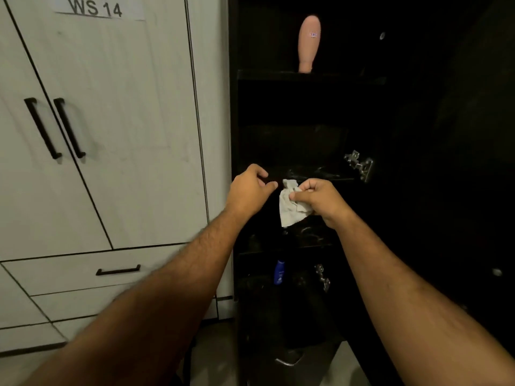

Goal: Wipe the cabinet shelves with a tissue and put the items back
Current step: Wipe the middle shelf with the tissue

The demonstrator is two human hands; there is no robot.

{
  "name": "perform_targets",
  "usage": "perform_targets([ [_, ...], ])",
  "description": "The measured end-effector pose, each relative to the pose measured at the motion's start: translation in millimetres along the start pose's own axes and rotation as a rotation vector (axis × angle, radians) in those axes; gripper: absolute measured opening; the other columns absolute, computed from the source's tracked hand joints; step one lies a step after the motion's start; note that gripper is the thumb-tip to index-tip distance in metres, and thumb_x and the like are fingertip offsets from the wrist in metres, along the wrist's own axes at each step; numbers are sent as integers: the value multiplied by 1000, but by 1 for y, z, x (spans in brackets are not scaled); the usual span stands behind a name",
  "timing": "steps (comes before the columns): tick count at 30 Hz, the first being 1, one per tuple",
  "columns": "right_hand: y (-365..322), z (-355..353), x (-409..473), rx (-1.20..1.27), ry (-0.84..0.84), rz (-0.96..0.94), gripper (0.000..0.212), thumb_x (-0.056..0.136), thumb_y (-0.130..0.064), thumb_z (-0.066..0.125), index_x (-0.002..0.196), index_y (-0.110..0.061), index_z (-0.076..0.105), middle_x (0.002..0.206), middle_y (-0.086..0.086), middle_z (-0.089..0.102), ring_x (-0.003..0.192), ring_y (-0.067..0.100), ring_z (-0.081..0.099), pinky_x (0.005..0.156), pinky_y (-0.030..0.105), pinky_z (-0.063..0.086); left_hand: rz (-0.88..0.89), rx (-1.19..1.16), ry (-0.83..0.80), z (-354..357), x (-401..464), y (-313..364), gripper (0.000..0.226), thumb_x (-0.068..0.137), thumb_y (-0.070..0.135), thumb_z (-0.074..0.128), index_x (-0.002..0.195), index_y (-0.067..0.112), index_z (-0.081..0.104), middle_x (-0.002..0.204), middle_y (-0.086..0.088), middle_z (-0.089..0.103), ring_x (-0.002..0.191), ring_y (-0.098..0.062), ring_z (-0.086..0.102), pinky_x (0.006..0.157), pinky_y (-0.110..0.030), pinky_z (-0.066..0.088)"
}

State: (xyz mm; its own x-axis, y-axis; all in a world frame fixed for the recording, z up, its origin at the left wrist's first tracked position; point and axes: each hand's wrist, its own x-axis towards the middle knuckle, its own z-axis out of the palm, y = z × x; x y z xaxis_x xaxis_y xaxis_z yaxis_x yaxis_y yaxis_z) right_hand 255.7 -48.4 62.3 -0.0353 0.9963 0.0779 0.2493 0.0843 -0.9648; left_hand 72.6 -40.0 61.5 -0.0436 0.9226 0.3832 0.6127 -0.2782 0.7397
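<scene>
Crumpled pale grey paper tissue (291,208), soft and matt, creased all over. Dark open cabinet shelves (309,76), black board with a dull sheen and faint smears. Bright metal hinges (359,164) on the right, shiny. Far up, smooth matt peach plastic bottle (308,43). Lower, glossy blue plastic bottle (279,271). Left, pale wood-grain laminate doors (111,107), matt, with black matt bar handles (41,128).

Hiding part of the tissue (291,210) inside the right hand (320,201); sinking into darkness beyond the grip, cabinet shelves (306,76); blurring below it, blue bottle (279,271) label.
</scene>
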Motion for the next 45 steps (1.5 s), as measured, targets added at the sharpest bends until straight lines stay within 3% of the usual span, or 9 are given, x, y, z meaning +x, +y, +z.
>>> perform_targets([
  [5,-11,-39,23,13,-36,-75,23,75,-6,80,77,-13,59,72,3,64,61,11,62,51,22,47,-28,-170,-114,31,20,32,21,83,46,69,81,25,72,78,7,71,71,-9,67,71,-32,58],
  [9,-13,-64,40,68,-71,-120,24,76,2,78,84,-9,58,59,-6,62,52,5,61,49,19,48,-94,-419,-118,52,36,49,8,78,21,78,85,20,73,88,-2,74,89,-22,70,86,-41,57],
  [12,-7,-74,51,121,-78,-134,29,75,6,77,92,-10,59,74,3,69,62,11,68,56,23,53,-149,-505,-133,63,41,56,17,77,7,77,90,15,70,92,-10,73,90,-25,71,88,-40,56],
  [18,9,-83,67,159,-55,-105,46,83,5,67,119,-22,59,98,11,72,81,22,72,67,34,58,-178,-458,-107,78,56,54,20,80,4,73,93,18,67,86,-5,74,83,-18,72,86,-39,57],
  [28,16,-92,88,131,23,-91,32,78,7,71,105,-10,69,104,11,71,87,20,70,72,30,57,-141,-464,-146,89,80,51,16,84,6,71,97,15,64,78,-4,69,70,-11,66,66,-24,54],
  [33,0,-105,100,-319,409,-185,6,84,-12,72,87,-16,73,86,-6,65,80,8,61,65,21,45,-28,-287,-64,81,102,42,12,87,20,69,88,31,63,73,5,67,76,-9,68,74,-24,54],
  [36,-12,-117,104,-610,574,-292,8,89,-11,66,93,-13,73,100,-2,62,85,9,58,59,8,38,27,-222,3,70,114,38,12,88,27,67,82,36,61,74,4,68,73,-7,67,65,-16,46],
  [41,-12,-113,114,-875,593,-378,14,91,-7,60,91,-7,74,95,10,65,80,23,66,70,35,58,83,-141,49,62,127,23,6,89,34,64,83,35,61,73,3,68,72,-8,65,66,-16,46],
  [45,2,-91,117,-1054,448,-219,24,88,-1,60,108,-7,71,106,14,65,96,30,65,82,37,56,109,-118,11,63,132,13,5,89,35,64,84,35,62,71,8,65,74,-5,64,74,-22,50],
])
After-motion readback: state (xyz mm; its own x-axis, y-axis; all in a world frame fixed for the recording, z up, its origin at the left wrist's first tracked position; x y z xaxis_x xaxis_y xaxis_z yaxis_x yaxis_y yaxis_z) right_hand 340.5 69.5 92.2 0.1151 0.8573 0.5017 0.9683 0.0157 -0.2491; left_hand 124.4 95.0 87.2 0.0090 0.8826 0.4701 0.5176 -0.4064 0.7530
